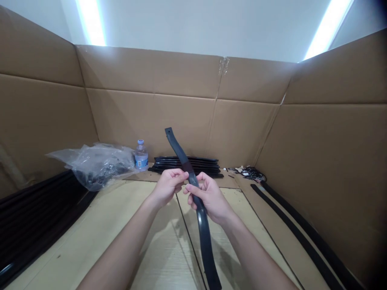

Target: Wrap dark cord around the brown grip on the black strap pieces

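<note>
Forearms (128, 241) hang over a pale surface (87, 229) between 3 cardboard walls (136, 117).

You have passage low over the pale boards (130, 197) at eleven and one o'clock. Held strip (202, 221) obstructs you at twelve. Farther off: stacked strips (196, 165), twelve; bottle (141, 158), eleven; plastic bag (99, 163), before eleven; tangled cables (253, 174), one; long strips (284, 213), two; strip pile (39, 217), ten. Cardboard walls (145, 121) enclose nine through three.

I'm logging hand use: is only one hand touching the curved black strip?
No, the left hand and the right hand both touch the curved black strip around its middle stretch.
</note>
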A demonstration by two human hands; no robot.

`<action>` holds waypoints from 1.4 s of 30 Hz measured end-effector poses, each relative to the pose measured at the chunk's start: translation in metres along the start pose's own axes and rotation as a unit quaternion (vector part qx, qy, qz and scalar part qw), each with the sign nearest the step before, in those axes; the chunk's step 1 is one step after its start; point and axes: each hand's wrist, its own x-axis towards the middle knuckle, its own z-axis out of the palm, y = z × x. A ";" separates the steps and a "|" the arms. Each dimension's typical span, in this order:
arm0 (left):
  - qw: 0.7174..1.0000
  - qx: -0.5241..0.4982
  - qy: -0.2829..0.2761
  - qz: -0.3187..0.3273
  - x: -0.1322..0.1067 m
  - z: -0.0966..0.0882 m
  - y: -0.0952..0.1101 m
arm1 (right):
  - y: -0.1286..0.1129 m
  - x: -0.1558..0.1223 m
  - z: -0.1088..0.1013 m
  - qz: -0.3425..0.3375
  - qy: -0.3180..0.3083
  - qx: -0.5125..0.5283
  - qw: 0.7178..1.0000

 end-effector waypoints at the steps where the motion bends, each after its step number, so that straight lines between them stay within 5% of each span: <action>1: 1.000 -0.004 0.002 0.003 0.000 0.001 0.000 | 0.000 0.000 0.001 -0.005 0.008 0.002 1.000; 13: 0.998 -0.006 0.047 0.039 0.003 0.000 -0.004 | 0.002 0.003 -0.002 0.000 0.046 0.040 0.998; 22: 0.999 -0.005 -0.038 -0.002 0.002 -0.004 -0.006 | 0.005 0.004 -0.012 0.014 -0.036 -0.040 0.998; 26: 0.999 -0.021 -0.034 -0.012 -0.001 -0.003 -0.005 | 0.006 0.003 -0.010 0.004 -0.050 -0.063 0.997; 38: 0.999 0.030 0.041 0.015 0.010 -0.013 -0.019 | 0.013 0.011 -0.015 0.003 0.071 -0.060 0.996; 42: 0.998 0.055 0.010 0.005 0.009 -0.007 -0.017 | 0.013 0.011 -0.021 0.024 0.059 -0.095 0.993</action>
